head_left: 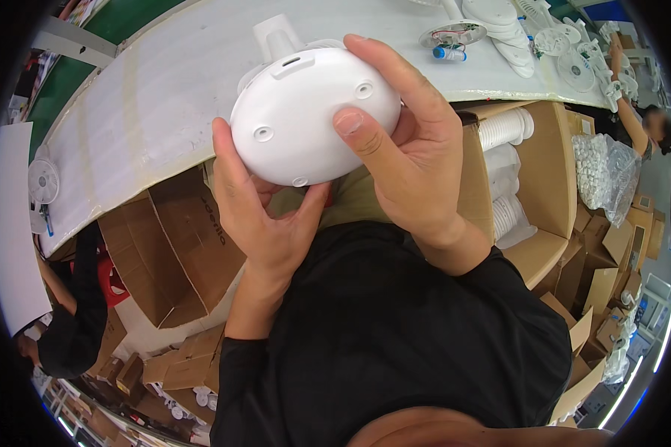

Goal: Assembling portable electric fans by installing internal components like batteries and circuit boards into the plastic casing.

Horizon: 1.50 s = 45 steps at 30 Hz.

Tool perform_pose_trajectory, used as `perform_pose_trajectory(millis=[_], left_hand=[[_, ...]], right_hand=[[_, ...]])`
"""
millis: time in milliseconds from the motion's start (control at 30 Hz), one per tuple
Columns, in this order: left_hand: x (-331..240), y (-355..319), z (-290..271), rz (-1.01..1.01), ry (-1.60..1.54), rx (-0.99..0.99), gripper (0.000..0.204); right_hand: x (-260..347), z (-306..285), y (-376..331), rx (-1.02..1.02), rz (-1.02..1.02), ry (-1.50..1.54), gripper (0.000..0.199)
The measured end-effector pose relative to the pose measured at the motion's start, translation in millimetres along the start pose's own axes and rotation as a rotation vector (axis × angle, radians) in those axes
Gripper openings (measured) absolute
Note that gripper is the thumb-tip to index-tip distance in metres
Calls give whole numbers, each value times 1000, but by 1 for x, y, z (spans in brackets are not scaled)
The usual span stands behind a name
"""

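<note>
A white oval fan base (306,127) is held up in front of me, its smooth underside facing me, with small round recessed holes and a slot near its far edge. A short white neck (276,37) sticks out beyond it. My left hand (265,216) grips the left and near edge, fingers along the side. My right hand (417,149) wraps round the right side, thumb pressed flat on the underside and fingers over the far edge. What lies behind the base is hidden.
A white worktable (164,82) runs across the front. Far right on it lie an opened base with wires (451,36), a blue cylindrical battery (449,54) and stacked white covers (511,37). Cardboard boxes (164,253) stand below, one holding white round parts (507,130). Co-workers (71,328) sit at both sides.
</note>
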State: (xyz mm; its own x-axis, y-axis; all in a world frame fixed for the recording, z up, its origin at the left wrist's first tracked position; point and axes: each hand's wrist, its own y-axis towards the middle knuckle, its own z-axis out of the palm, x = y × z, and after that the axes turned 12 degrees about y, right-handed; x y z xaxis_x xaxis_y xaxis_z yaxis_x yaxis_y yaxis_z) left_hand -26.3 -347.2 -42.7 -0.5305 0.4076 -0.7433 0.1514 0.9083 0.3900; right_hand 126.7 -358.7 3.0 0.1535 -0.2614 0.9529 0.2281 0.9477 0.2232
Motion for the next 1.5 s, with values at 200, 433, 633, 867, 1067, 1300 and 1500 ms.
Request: perform_pose_trajectory(millis=[200, 433, 633, 867, 1067, 1300, 1500], left_hand=[[-4, 4, -5, -19, -493, -12, 75], [-1, 7, -18, -107, -316, -7, 46], [0, 2, -19, -52, -367, 5, 44], [17, -3, -36, -42, -232, 239, 58], [18, 7, -9, 70, -364, 54, 45], [3, 36, 17, -317, -901, -294, 51], [9, 45, 7, -211, -721, -422, 59]], right_hand=[[-5, -4, -6, 15, -6, 33, 48], [4, -11, 1, 153, -15, -68, 49], [9, -12, 4, 225, -15, -84, 47], [13, -15, 2, 285, -76, -162, 41], [15, -11, 2, 347, -159, -381, 36], [-32, -2, -9, 310, -399, -268, 37], [-31, -4, -18, 441, -45, -141, 48]])
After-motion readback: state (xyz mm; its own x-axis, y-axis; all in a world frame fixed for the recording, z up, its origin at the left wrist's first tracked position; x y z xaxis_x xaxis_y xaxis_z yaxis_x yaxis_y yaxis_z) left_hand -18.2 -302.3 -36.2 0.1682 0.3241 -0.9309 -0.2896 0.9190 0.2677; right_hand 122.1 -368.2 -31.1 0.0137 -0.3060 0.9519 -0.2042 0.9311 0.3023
